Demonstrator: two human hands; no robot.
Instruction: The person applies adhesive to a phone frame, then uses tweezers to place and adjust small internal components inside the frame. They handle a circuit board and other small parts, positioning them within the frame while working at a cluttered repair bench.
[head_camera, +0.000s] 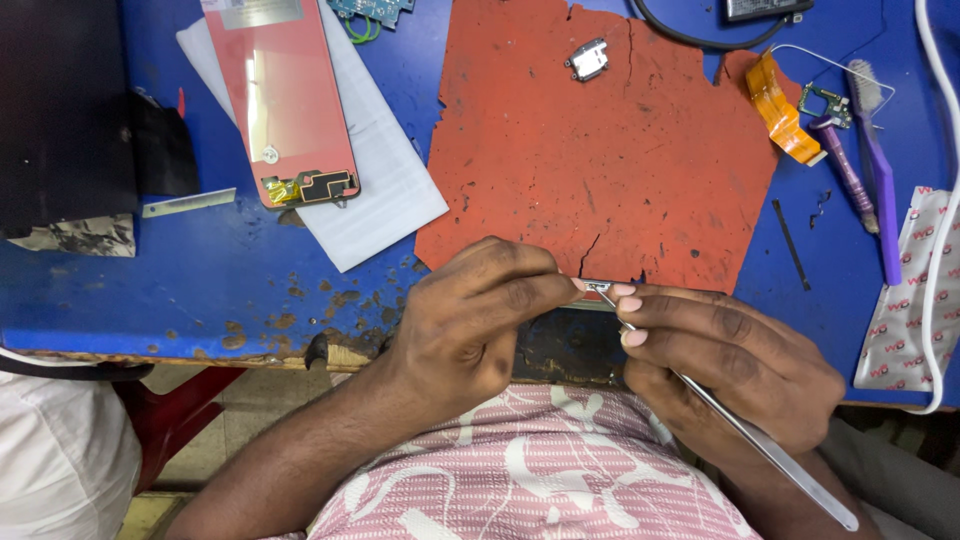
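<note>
The small metal part (598, 291) sits pinched in the left hand (470, 320) fingertips; the right hand (730, 360) grips tweezers (735, 425), whose tip touches it from the right.

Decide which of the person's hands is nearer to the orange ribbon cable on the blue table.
Right. The right hand, holding metal tweezers, lies below and slightly left of the orange ribbon cable. The left hand is farther left, across the red mat.

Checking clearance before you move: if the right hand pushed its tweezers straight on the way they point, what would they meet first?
The tweezers in the right hand point up-left; their tip already sits at the small metal part pinched by the left hand. Beyond it lies the red mat.
</note>
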